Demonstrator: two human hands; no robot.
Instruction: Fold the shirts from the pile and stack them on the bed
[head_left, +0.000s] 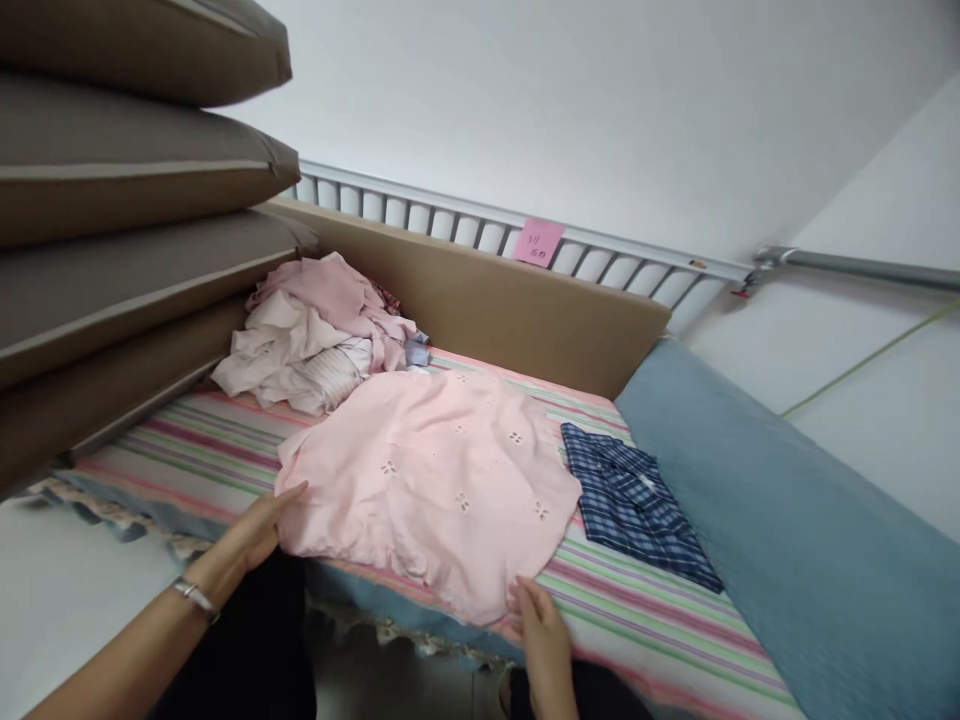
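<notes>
A pale pink garment (435, 480) with small cut-out flowers lies spread flat on the striped bed sheet (195, 455). My left hand (259, 530) rests against its left edge, fingers stretched out and touching the cloth. My right hand (541, 625) lies at its near bottom corner, fingers extended on the fabric. Neither hand grips anything that I can see. A silver bracelet (193, 595) sits on my left wrist.
A folded blue checked shirt (634, 500) lies right of the pink garment. A heap of pink and white clothes (315, 335) sits at the back left. Brown cushions (112, 230) are stacked on the left. A blue cloth (787, 540) covers the right side; a cardboard panel (510, 310) lines the rail.
</notes>
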